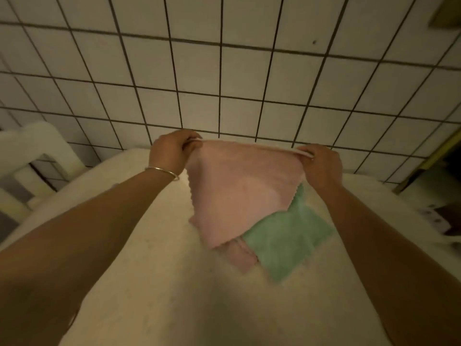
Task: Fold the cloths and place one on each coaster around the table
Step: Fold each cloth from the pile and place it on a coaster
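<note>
Above the far edge of the white table (139,245), I hold the pink cloth (244,186) taut: left hand (172,151) pinches one top corner, right hand (321,163) the other, so it hangs flat for folding. Green cloth (287,243) and a second pink cloth (239,255) lie on the table beneath it. No coasters visible.

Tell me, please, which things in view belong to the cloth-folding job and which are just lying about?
Belongs to the job:
- pink cloth, held up by its top corners in the left hand and right hand
- green cloth on the table
- second pink cloth under it

Just lying about:
- white chair beside the table
- bangle on the left wrist

No coaster is in view.
</note>
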